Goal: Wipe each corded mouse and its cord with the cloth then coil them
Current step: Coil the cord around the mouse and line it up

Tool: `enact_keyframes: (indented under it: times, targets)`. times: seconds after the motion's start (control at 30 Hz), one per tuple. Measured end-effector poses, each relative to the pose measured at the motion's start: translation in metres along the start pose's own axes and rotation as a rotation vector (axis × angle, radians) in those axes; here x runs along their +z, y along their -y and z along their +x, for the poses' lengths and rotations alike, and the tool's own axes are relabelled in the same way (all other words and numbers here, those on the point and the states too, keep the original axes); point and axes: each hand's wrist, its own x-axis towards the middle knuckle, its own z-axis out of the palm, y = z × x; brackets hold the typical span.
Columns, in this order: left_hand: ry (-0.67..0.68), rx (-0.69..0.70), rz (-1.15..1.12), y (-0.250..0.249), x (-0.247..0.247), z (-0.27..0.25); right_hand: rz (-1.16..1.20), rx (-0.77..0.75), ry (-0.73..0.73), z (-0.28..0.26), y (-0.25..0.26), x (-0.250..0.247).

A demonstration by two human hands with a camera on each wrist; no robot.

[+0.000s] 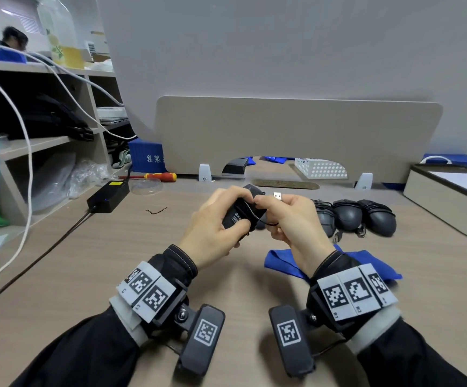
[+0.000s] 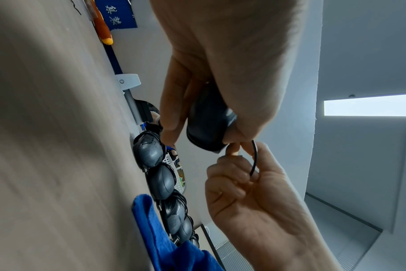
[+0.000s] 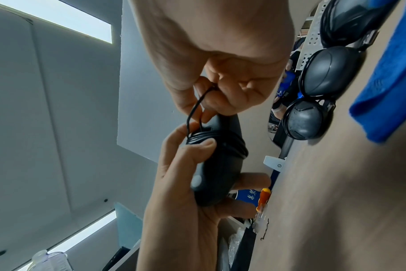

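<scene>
The left hand [image 1: 215,219] gripped the mouse [image 1: 240,212]; the right hand [image 1: 291,219] pinched its cord [image 1: 266,222]. Slack there could let the wraps slip loose.

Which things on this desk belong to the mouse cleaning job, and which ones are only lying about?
Belonging to the job:
- mouse held in left hand
- its cord, pinched by right hand
- USB plug
- blue cloth
- three coiled mice

Lying about:
- screwdriver
- power adapter
- white perforated basket
- twist tie
</scene>
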Motion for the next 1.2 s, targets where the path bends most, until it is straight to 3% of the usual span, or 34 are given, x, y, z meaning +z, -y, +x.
enact_keyframes:
  times: [0.2, 0.4, 0.5, 0.73, 1.0, 1.2]
  targets:
    - [-0.014, -0.062, -0.081, 0.0, 0.004, 0.001, 0.009, 0.011, 0.028, -0.001, -0.002, 0.002]
    - [-0.169, -0.234, -0.249, 0.007, 0.007, 0.005, 0.227, 0.14, 0.141, 0.001, 0.006, 0.008]
    - [-0.208, -0.253, -0.289, 0.007, 0.005, 0.006, 0.211, 0.083, 0.118, 0.001, 0.002, 0.003]
    - [-0.171, -0.204, -0.209, 0.003, 0.006, 0.004, 0.132, 0.023, 0.077, 0.0, -0.003, -0.005]
    - [-0.126, -0.159, -0.185, 0.005, 0.008, 0.003, 0.111, 0.137, 0.088, 0.0, -0.002, -0.008]
    - [-0.011, -0.143, -0.201, 0.004, 0.011, 0.002, 0.062, 0.033, -0.034, 0.002, -0.004, -0.009]
